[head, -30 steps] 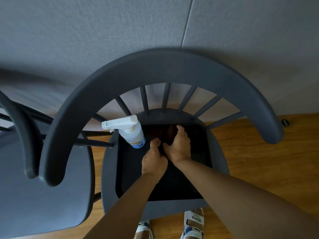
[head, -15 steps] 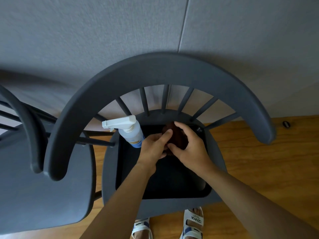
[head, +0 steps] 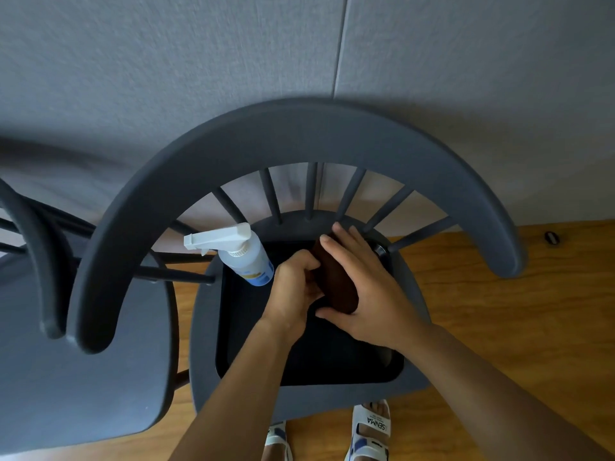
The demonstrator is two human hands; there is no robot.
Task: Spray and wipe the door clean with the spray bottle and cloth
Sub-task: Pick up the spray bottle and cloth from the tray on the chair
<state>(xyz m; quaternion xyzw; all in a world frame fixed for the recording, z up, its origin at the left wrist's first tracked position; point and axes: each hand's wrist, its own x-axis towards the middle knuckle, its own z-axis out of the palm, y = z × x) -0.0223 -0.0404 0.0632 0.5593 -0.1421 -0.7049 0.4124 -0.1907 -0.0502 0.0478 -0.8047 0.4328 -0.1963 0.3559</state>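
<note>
A dark brown cloth point(head: 334, 281), bunched into a roll, is held between both hands over a black tray point(head: 253, 334) on a dark grey chair seat. My left hand point(head: 294, 287) grips its left side with curled fingers. My right hand point(head: 362, 287) wraps over its right side, thumb under the lower end. A white spray bottle point(head: 244, 257) with a blue and yellow label stands upright at the tray's far left corner, just left of my left hand. No door is clearly visible; a grey panelled surface point(head: 233, 78) with a vertical seam rises behind the chair.
The dark grey chair's curved backrest point(head: 299, 134) arches over the tray and hands. A second grey chair point(head: 76, 361) stands close on the left. Wooden floor point(head: 499, 311) lies to the right, with a small dark object point(head: 551, 237) on it. My sandalled feet point(head: 369, 430) stand below the seat.
Both hands have gathered the flat cloth off the tray into a bunched roll and lifted it slightly. The spray bottle has stayed where it was.
</note>
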